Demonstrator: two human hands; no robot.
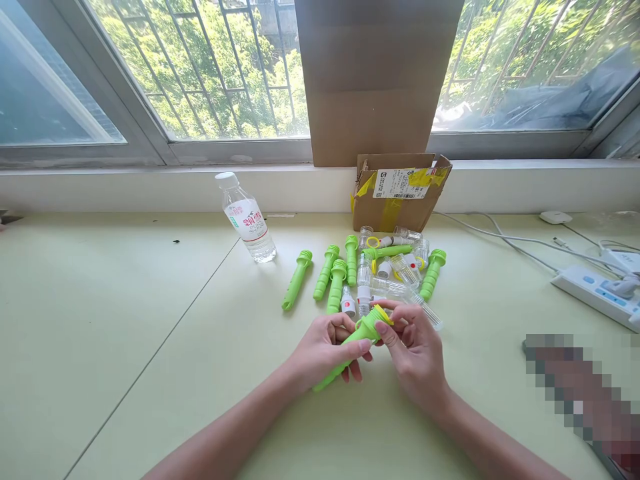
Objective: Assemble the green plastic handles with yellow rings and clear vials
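My left hand wraps round a light green plastic handle, tilted with its wide threaded end up and to the right. At that end sits a yellow ring, pinched by the thumb and fingers of my right hand. Just beyond my hands lie several more green handles, one of them apart on the left and another on the right. Among them are clear ribbed plastic tubes, white caps with a red dot and other yellow rings.
A taped cardboard box stands behind the parts, against the wall. To the left is a water bottle. On the right are a white power strip, cables and a pixelated dark object. The tabletop has a seam.
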